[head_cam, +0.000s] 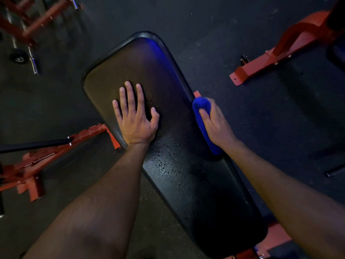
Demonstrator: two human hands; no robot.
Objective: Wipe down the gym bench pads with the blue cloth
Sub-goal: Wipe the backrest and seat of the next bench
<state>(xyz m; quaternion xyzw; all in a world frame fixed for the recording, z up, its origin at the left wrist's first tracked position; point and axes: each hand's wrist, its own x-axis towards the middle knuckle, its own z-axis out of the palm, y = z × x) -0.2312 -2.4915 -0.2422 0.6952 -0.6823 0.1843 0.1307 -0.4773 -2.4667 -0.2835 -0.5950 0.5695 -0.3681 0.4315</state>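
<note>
- Near end of black bench pad (205, 184) runs toward the camera between both forearms; droplets bead over its middle, so looks sprayed but not yet wiped there.
- Left hand (135, 116) lies flat on the pad, fingers straight and spread, holding nothing; likely bracing.
- Right hand (214, 122) grips the blue cloth (202, 120), rolled or bunched into a long wad, fingers curled round it, at the pad's right edge.
- Cloth touches the pad's edge, not the top face.
- Progress: early to middle, judging by wet spots left; far end looks drier, but dim light makes that unsure.
- Left to do: top face strokes, any other pads.
- Red bench frame (56, 146) shows on the left, mostly hidden under the pad.
- Far: second red frame (280, 49) on dark floor (214, 25), cut off at right; barbell ends top left blurred.
- Other pads not visible.
</note>
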